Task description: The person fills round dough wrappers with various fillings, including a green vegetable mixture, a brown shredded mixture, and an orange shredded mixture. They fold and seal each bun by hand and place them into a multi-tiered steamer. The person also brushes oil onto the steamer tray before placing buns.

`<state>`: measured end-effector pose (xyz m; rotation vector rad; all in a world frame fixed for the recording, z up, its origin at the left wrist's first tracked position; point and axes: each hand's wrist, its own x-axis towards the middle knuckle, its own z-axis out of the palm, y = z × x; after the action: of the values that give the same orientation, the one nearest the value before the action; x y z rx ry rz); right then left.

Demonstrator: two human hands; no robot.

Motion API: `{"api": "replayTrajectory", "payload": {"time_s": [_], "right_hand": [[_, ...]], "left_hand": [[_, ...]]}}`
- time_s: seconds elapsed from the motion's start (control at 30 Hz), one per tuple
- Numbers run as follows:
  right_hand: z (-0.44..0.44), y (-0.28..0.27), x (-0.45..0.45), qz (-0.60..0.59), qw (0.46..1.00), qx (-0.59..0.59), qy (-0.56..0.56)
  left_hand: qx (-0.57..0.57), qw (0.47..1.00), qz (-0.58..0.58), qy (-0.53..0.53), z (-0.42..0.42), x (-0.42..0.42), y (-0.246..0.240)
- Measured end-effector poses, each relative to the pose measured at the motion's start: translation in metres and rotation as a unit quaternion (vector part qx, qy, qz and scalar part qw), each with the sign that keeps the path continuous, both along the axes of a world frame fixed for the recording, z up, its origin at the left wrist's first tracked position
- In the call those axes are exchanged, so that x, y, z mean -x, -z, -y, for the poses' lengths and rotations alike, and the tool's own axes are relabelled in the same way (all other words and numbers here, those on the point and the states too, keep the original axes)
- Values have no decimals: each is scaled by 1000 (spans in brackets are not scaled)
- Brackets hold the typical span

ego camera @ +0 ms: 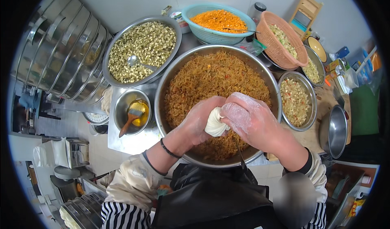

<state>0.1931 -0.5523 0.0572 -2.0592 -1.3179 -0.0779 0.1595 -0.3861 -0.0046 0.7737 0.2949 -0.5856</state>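
Above a large steel bowl (161, 76) of brown shredded filling (219, 70), my left hand (198, 119) cups a white, pleated dough bun (215, 123). The floury fingers of my right hand (251, 119) pinch the bun's gathered folds from the other side. Beneath the hands, the dark handle of a utensil (240, 156) leans over the bowl's near rim; its other end is hidden in the filling. Left of the bowl stands a small steel bowl (118, 107) with yellow oil and a wooden-handled brush (131, 117).
A wide steel basin (106, 61) of chopped greens with a spoon, a blue basket (201, 31) of orange bits and a pink basket (274, 49) lie behind. At right are a bowl of diced filling (295, 104) and an upright steel bowl (335, 131). Stacked steamers (64, 46) rise far left.
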Motion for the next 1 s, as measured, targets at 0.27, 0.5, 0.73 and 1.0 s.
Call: {"api": "replayTrajectory", "payload": {"time_s": [0.27,0.5,0.73,1.0], "right_hand": [[8,13,2,-39,999,-4,-10],[-9,21,1,-32,997,-19,-68],[-25,25,-4,-3,993,-39,-111],[-55,32,-12,-164,981,-78,-64]], "left_hand": [[82,995,38,43,-19,26,-13],[-23,1000,6,-12,-17,31,11],[-87,994,17,69,-40,21,-17],[-63,995,47,-60,-64,41,-8]]}}
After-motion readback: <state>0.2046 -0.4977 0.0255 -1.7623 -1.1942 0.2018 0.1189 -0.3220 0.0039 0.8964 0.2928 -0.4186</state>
